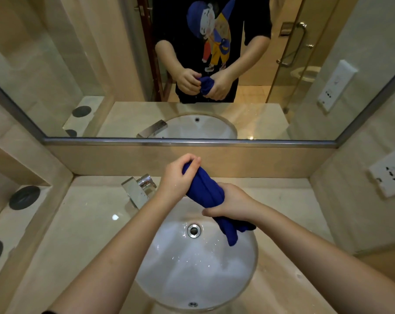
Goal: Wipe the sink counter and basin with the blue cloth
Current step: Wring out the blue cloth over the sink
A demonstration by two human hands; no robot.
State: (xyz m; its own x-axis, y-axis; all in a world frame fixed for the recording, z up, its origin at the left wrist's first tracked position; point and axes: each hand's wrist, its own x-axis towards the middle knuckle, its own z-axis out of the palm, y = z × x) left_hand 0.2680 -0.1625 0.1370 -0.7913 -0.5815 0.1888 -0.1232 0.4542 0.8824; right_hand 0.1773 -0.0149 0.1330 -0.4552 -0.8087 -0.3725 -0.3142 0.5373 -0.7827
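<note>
The blue cloth [205, 189] is twisted into a thick roll and held above the white oval basin [192, 275]. My left hand [177, 177] grips its far upper end. My right hand [231, 203] grips the roll lower down, and a loose blue tail hangs from it over the basin near the drain [193, 230]. The basin's inside is wet with drops. The beige stone counter [83, 227] surrounds the basin.
A chrome tap [138, 189] stands at the counter's back left. Two dark round discs [24, 197] lie on the lower left ledge. A wall socket plate [389, 175] is on the right wall. The mirror [192, 64] above reflects a person wringing the cloth.
</note>
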